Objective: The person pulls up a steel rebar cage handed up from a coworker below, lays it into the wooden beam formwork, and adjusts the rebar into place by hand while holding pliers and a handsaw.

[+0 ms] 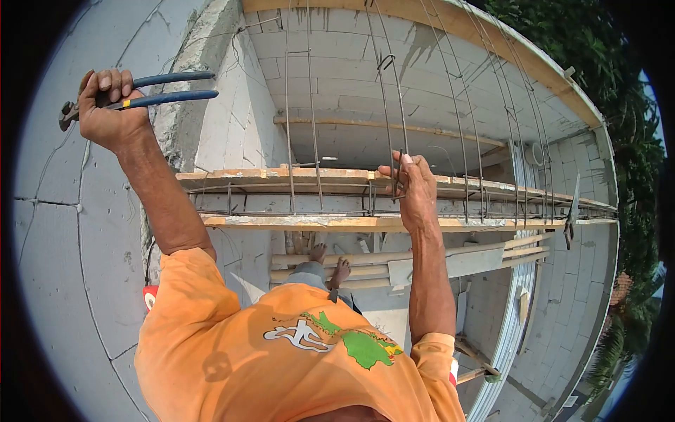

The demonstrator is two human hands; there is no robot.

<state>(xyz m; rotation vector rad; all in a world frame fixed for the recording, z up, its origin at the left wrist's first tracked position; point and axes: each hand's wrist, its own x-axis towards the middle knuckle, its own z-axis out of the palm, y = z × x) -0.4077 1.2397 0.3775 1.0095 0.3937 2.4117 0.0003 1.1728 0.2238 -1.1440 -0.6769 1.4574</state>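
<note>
At the left, raised against the block wall, my left hand (pixel 116 112) is closed around a pair of end-cutting pincers (pixel 176 96). Their head sticks out past my fist to the left, and the blue handles, slightly apart, point right. My right hand (pixel 416 184) is near the middle, its fingers closed around thin steel rebar (pixel 402 112) just above the formwork. The bars there rise from a narrow trough between two wooden boards (pixel 337 224). A bent wire stirrup (pixel 386 62) hangs higher on the same pair of bars.
More upright rebar pairs (pixel 464 119) stand along the formwork. A handsaw (pixel 574 211) is wedged upright at its right end. Below, bare feet (pixel 339 273) rest near wooden poles (pixel 450 254) of a scaffold. A rough concrete column edge (pixel 184 105) borders the left.
</note>
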